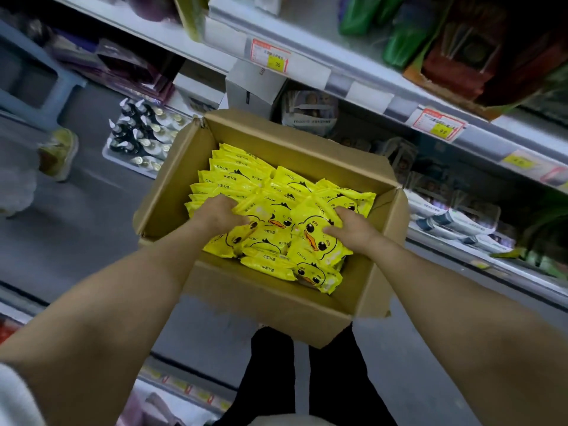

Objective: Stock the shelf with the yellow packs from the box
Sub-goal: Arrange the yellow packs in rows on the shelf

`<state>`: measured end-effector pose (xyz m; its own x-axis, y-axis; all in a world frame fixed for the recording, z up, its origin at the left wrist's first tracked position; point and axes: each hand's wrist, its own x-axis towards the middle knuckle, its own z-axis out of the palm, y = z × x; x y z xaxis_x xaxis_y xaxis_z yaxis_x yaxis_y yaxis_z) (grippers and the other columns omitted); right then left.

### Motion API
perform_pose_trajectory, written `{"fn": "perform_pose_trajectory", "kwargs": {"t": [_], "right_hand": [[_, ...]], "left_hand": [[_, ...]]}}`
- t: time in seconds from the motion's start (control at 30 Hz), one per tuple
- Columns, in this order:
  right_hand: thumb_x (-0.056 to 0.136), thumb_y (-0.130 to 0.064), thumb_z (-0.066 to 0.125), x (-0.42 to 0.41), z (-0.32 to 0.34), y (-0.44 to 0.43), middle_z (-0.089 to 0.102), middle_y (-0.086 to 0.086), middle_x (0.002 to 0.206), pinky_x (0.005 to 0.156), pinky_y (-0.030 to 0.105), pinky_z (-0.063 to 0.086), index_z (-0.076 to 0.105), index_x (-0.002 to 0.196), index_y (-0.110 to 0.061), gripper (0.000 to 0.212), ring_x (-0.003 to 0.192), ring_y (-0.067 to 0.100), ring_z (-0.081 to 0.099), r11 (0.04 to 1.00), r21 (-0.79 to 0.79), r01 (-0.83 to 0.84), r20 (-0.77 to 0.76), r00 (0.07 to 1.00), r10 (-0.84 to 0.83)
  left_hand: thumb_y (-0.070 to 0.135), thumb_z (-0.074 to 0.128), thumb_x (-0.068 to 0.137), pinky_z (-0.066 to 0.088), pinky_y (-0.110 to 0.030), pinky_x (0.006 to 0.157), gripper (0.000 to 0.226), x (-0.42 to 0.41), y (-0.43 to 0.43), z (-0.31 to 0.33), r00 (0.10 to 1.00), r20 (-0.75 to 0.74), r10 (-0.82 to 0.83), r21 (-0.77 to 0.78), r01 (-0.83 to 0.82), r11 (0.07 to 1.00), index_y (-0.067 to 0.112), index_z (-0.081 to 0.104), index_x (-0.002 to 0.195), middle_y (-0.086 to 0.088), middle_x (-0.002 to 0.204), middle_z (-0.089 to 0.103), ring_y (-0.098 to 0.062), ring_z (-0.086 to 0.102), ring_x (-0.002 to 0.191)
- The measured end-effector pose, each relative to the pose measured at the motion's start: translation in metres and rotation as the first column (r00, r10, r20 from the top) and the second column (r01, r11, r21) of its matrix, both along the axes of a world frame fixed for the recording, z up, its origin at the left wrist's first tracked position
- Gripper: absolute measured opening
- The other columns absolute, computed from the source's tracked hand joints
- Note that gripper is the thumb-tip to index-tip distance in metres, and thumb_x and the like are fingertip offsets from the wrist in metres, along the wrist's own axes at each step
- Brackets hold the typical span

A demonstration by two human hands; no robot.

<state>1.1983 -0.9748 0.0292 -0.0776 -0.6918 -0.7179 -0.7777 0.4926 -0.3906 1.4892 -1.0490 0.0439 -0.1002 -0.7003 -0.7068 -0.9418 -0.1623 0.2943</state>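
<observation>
An open cardboard box point(215, 290) stands on the floor in front of me, holding several yellow packs point(242, 176) printed with a duck face. Both hands are inside the box. My left hand point(222, 215) grips the left side of a loose pile of packs, fingers curled under them. My right hand point(352, 227) holds the right side of the same pile, thumb lying across a duck-face pack point(316, 238). A row of packs stands on edge at the back left of the box.
Shelves point(353, 78) with price tags run along the right, holding green and white goods. A tray of bottles point(141, 139) sits on the floor at left. Another person's yellow shoe point(60, 153) is at far left. My legs point(304, 376) stand below the box.
</observation>
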Motion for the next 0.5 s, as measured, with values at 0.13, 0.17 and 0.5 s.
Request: {"fn": "perform_pose_trajectory", "kwargs": {"t": [0.13, 0.17, 0.5], "right_hand": [[0.094, -0.043, 0.063, -0.008, 0.035, 0.020, 0.033, 0.011, 0.158, 0.114, 0.035, 0.030, 0.029, 0.153, -0.007, 0.078, 0.144, 0.029, 0.032, 0.992, -0.036, 0.120, 0.053, 0.992, -0.118], [0.091, -0.045, 0.067, -0.013, 0.044, 0.025, 0.032, 0.009, 0.159, 0.114, 0.035, 0.029, 0.029, 0.153, -0.007, 0.082, 0.145, 0.028, 0.032, 0.984, -0.043, 0.172, 0.087, 0.982, -0.168], [0.068, -0.034, 0.090, -0.084, 0.151, 0.046, 0.072, -0.004, 0.102, 0.062, 0.018, 0.049, 0.067, 0.107, -0.023, 0.047, 0.080, 0.006, 0.067, 0.952, -0.174, 0.252, 0.268, 0.942, -0.200]], "left_hand": [[0.041, 0.064, 0.091, 0.042, -0.037, 0.098, 0.053, -0.024, 0.003, 0.044, 0.974, -0.205, 0.096, 0.144, -0.067, 0.987, 0.008, 0.057, 0.132, -0.010, 0.133, 0.056, -0.030, 0.049, 0.127], [0.042, 0.061, 0.093, 0.040, -0.039, 0.102, 0.062, -0.031, 0.007, 0.054, 0.966, -0.227, 0.122, 0.179, -0.082, 0.980, 0.011, 0.045, 0.144, -0.010, 0.146, 0.046, -0.031, 0.042, 0.134], [0.035, 0.065, 0.091, 0.039, -0.038, 0.102, 0.049, -0.123, 0.050, 0.163, 0.826, -0.477, 0.300, 0.259, -0.194, 0.946, 0.015, 0.052, 0.133, 0.005, 0.126, 0.059, -0.018, 0.050, 0.126]]}}
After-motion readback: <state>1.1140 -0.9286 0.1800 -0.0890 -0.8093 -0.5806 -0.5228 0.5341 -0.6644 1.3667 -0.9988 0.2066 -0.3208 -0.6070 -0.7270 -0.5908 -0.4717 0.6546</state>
